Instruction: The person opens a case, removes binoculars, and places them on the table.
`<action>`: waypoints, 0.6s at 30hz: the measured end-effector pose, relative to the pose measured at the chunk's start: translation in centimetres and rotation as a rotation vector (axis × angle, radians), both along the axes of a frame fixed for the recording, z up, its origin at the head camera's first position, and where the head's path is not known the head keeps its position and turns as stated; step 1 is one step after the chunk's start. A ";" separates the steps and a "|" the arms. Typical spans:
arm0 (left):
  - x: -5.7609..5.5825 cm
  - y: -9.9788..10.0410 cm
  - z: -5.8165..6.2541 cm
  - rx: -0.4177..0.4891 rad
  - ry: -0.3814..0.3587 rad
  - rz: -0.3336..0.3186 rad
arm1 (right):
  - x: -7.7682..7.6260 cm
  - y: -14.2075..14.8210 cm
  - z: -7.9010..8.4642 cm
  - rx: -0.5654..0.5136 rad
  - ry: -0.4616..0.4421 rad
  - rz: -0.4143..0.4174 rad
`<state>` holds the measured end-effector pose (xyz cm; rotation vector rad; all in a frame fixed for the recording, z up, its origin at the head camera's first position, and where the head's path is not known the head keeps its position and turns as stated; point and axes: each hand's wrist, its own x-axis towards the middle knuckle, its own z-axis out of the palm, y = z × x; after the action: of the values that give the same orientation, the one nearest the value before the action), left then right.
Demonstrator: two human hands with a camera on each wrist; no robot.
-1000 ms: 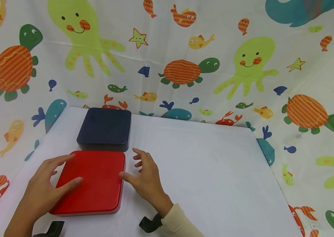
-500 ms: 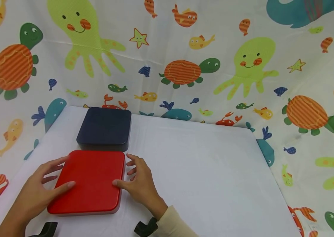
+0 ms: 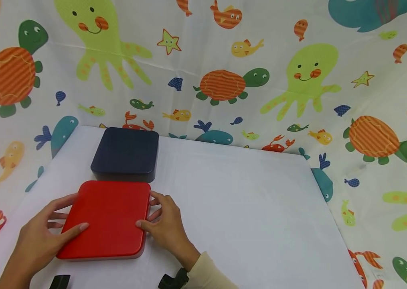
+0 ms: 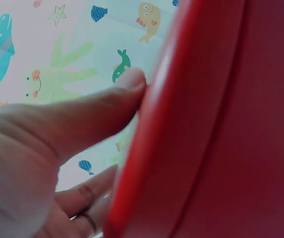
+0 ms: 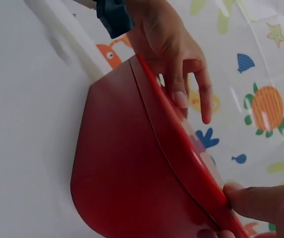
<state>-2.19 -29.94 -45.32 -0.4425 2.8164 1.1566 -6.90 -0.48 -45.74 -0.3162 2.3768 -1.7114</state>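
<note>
Red box point(image 3: 108, 224) on near left of white desk point(image 3: 254, 212), dark blue box point(image 3: 126, 151) just beyond its far edge. Left hand point(image 3: 41, 237) holds red box by left edge, right hand point(image 3: 168, 225) by right edge, thumbs on top.

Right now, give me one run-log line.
left hand: holds red box, left edge | right hand: holds red box, right edge | navy box: beyond red box

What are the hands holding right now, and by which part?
The red box, by its opposite edges: the left hand holds the left edge, the right hand the right, thumbs on top, fingers at the sides.
</note>
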 end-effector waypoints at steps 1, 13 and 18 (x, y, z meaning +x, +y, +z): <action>0.0 0.1 0.1 -0.011 0.008 0.003 | 0.1 0.0 0.1 -0.001 0.000 -0.006; -0.2 0.8 0.8 -0.109 0.013 -0.002 | 0.3 0.0 0.9 -0.078 -0.137 -0.074; -0.1 1.1 0.8 -0.127 0.030 0.002 | 0.2 0.1 0.8 -0.110 -0.188 -0.092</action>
<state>-2.25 -28.83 -44.51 -0.4388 2.9273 0.9968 -6.68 -0.36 -44.92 -0.0590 2.1995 -1.8275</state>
